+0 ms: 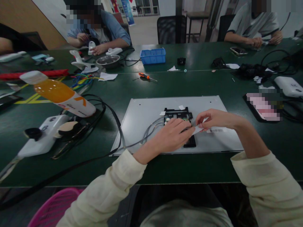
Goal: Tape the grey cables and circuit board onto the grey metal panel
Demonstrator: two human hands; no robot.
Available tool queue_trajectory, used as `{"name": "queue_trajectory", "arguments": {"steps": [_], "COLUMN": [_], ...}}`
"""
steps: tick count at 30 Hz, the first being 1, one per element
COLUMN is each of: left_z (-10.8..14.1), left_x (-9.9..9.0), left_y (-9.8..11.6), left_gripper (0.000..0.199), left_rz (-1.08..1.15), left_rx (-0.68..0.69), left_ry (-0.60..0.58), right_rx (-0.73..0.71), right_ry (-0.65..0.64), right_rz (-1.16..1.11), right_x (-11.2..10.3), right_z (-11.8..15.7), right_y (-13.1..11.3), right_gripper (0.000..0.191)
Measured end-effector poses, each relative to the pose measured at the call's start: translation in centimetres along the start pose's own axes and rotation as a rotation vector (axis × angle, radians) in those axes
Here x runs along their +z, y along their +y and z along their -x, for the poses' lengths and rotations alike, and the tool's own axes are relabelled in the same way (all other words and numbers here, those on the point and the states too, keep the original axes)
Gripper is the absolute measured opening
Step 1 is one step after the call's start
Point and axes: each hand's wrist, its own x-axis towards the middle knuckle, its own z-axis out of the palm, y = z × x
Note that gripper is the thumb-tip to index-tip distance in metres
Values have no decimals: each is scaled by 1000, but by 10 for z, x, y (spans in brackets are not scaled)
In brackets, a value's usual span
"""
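Note:
My left hand reaches over a black plastic frame with a small circuit board, hiding much of both. Its thumb and forefinger come together at the near end of a small white strip, which looks like tape or paper. Just to the right, my right hand pinches the other end of this strip between thumb and fingers. Under both hands lies a flat silver-white panel. Thin grey wires run left from the board. Two white scraps sit at the frame's upper edge.
An orange drink bottle, a white power strip and black cables lie left. Beyond the panel are an orange-handled screwdriver and a blue basket. A phone lies right. Other people sit across the table.

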Motion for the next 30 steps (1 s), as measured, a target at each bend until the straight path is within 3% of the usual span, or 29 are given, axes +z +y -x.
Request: {"name": "queue_trajectory", "arguments": {"steps": [6,12,20,23,28,30], "left_z": [-4,-2,-1,-2,-2,-2], "left_x": [8,12,15,15,15,15], "left_y": [9,4,4,4,4,4], "left_gripper": [28,28,36,36,34,33], "left_rz": [-19,-12,3,17,37,29], "left_rx": [95,140,101,79,87,91], "left_ry": [-135,-116,-164,-180,-174,-173], "right_rx": [9,50,-26,-19,-42,-56], "right_ry": [-38,-104,-127,-108,46,-3], "right_rz": [-27,4,184,200,147,107], "right_x": [0,1,-1,-3,-3,1], "right_z": [2,4,0,-2,0,1], "right_y": [-1,-5,5,7,3,0], "right_gripper": [24,29,25,24,23,23]}}
